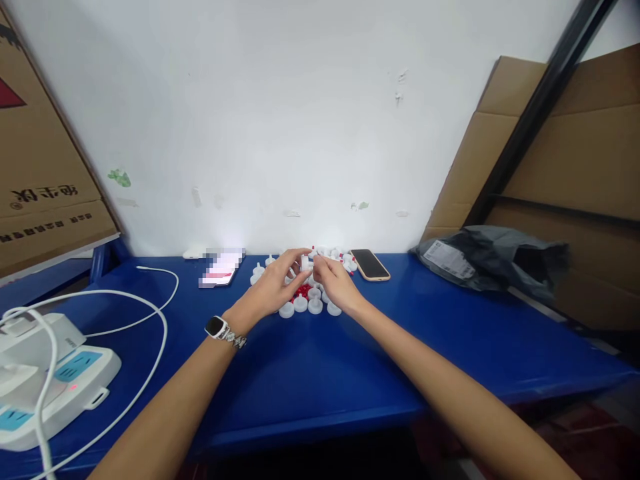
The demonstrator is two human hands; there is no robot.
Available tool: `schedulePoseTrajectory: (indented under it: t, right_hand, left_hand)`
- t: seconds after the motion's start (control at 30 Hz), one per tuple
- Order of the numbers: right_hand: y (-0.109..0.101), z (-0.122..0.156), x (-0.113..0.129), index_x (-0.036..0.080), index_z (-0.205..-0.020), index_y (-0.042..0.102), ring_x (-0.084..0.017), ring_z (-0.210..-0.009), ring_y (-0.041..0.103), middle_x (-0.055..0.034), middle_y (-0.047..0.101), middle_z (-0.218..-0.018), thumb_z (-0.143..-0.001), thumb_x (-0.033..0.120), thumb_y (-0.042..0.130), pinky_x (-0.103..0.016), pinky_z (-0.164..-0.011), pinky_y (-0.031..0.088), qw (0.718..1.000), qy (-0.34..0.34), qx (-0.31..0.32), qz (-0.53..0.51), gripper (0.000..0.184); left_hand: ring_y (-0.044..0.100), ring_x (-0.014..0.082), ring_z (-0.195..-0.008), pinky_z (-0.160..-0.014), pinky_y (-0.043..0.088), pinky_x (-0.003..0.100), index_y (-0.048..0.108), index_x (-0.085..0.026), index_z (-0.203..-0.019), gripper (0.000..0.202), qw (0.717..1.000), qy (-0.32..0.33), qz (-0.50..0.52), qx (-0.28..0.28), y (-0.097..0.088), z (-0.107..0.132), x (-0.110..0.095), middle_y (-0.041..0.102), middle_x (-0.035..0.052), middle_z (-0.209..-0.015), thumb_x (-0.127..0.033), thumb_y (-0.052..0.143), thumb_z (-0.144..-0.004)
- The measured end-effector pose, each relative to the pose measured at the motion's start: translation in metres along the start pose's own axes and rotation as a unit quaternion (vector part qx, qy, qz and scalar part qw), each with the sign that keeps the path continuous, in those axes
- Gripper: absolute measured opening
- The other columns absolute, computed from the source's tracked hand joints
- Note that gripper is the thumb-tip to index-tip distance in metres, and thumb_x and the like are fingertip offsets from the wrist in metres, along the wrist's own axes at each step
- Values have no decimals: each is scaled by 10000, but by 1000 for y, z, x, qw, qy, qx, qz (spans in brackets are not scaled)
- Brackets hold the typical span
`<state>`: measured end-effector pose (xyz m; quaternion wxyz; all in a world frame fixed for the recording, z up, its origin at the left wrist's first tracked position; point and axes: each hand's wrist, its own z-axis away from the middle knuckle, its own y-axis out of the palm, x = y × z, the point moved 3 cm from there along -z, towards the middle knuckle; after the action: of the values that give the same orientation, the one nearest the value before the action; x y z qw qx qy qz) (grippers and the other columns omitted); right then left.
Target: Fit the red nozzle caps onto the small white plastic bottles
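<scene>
My left hand (pixel 276 283), with a watch on its wrist, pinches a white plastic nozzle cap (pixel 305 263) between thumb and fingers. Beside it, my right hand (pixel 336 283) has its fingers closed together close to the cap. What those fingers hold, if anything, is too small and hidden to make out. Under and around both hands lie several loose white nozzle caps (pixel 315 306) and a small heap of red tips (pixel 303 291). Behind my right hand, more white caps (pixel 333 253) lie with red tips among them. My hands cover part of the pile.
A lit phone (pixel 227 267) lies left of the pile, a dark-screened phone (pixel 370 264) right of it. A white power strip (pixel 65 387) with looping cables occupies the left of the blue table (pixel 310 387). A grey plastic bag (pixel 493 259) and cardboard (pixel 480 160) are at right.
</scene>
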<state>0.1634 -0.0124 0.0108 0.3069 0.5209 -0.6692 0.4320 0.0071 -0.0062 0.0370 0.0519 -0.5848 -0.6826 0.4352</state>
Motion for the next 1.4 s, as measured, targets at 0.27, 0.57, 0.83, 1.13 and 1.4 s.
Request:
schedulePoseTrajectory:
  t: [0.27,0.57,0.83,1.13,1.4]
  right_hand:
    - [6,2,7,217,-633,365,-118,-556,323,37,338,-590,-948,571,377,-277,-557,296,994,-21,-77,-72,475]
    - [-11,-1,-1,204,-669,501,-151,-650,477,5,508,-630,-963,446,404,-282,-658,360,980,-36,6,193,393]
    - [-4,-4,-8,192,-1010,636,-155,-748,586,-7,642,-773,-954,448,440,-279,-722,421,990,-33,36,135,327]
    - [-28,-22,-1,167,-883,634,-150,-696,618,-32,681,-756,-844,373,594,-262,-660,455,995,-48,-59,60,213]
    - [-39,-87,-44,177,-832,669,-156,-729,650,-43,718,-796,-789,216,582,-246,-681,460,951,19,-47,304,105]
  left_hand:
    - [479,114,-644,-602,420,239,510,-216,-1184,314,987,-76,139,-28,12,-4,-2,475,-28,-726,-450,454,-983]
    - [570,157,-782,-673,476,267,578,-222,-1151,382,987,-142,29,-76,-31,2,35,569,11,-829,-519,513,-919]
    - [618,168,-745,-708,503,318,581,-232,-1208,390,992,-122,-21,30,-12,5,26,663,41,-934,-478,530,-909]
    - [643,212,-920,-754,504,338,522,-233,-1264,455,993,-112,-32,19,0,2,26,680,68,-1094,-495,558,-894]
    - [645,230,-918,-851,483,388,638,-221,-1034,304,987,-119,-100,35,1,6,35,692,66,-1049,-459,477,-933]
